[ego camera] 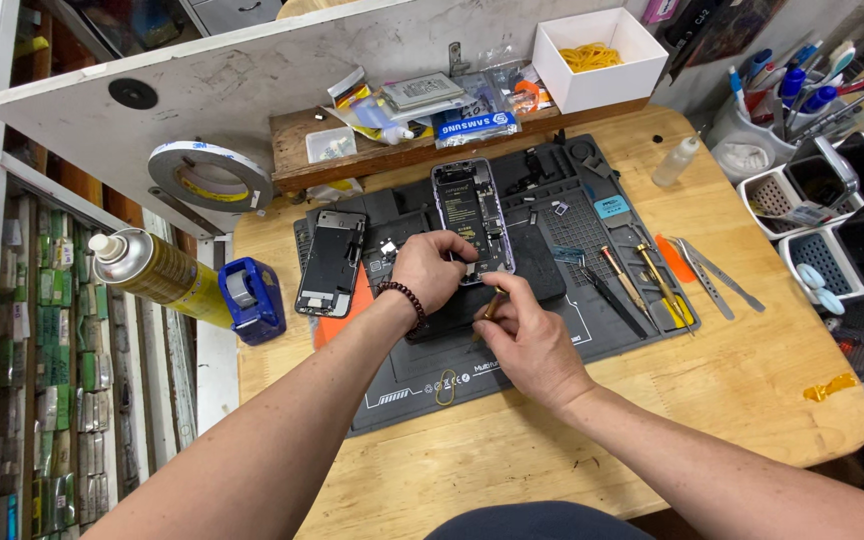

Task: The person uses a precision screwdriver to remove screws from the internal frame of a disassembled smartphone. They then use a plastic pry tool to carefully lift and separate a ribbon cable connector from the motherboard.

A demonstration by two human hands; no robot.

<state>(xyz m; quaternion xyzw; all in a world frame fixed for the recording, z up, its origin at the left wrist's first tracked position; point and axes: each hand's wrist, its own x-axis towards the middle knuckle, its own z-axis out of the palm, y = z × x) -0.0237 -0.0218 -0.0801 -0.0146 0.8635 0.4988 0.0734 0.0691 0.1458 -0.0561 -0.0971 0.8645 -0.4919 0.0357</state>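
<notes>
Left hand [432, 268] of mine rested curled on the lower end of the opened phone [469, 212], hiding that end, on the dark mat [552, 330]. Right hand [524, 335] pinched a thin tool [489, 308] just beside; its tip was hidden.

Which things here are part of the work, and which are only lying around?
In use: opened phone; left hand on it; right hand holding thin tool; dark mat.
Lying about: spray can; tape roll; white box; small bottle.
</notes>
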